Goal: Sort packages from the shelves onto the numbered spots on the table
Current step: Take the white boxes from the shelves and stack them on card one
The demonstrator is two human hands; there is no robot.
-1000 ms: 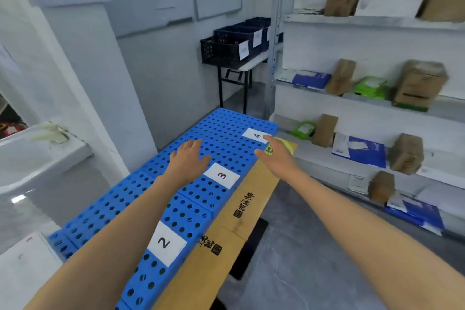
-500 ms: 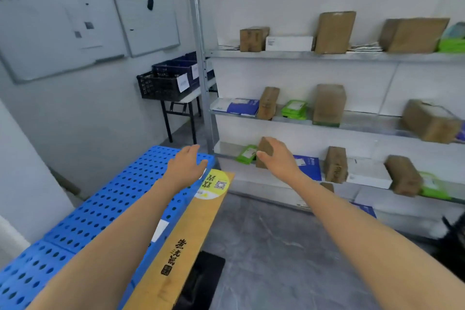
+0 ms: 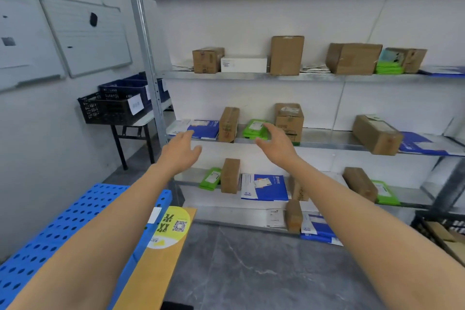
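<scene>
Both hands were empty and spread. The left hand (image 3: 180,152) and right hand (image 3: 275,145) reached up at mid-frame toward the middle shelf (image 3: 327,142), palms facing each other, touching nothing. Between them stood a narrow brown box (image 3: 228,124); by my reading it was the likely target, though the green pouch (image 3: 254,129) just behind the right hand's fingers was as close.

The task looked barely started or far from done. Packages crowded every shelf across the right and centre of the frame, and the visible corner of the blue table (image 3: 75,221) at lower left held none; most of it lay out of view, so I could not tell what had been sorted. One white label (image 3: 154,214) showed at its edge, its number unreadable.

The boxes were matt cardboard, taped, square-edged. The green pouches and blue mailers (image 3: 264,187) were flat, glossy, probably slippery plastic. The shelves were shiny bare metal; the table top was perforated hard plastic.
</scene>
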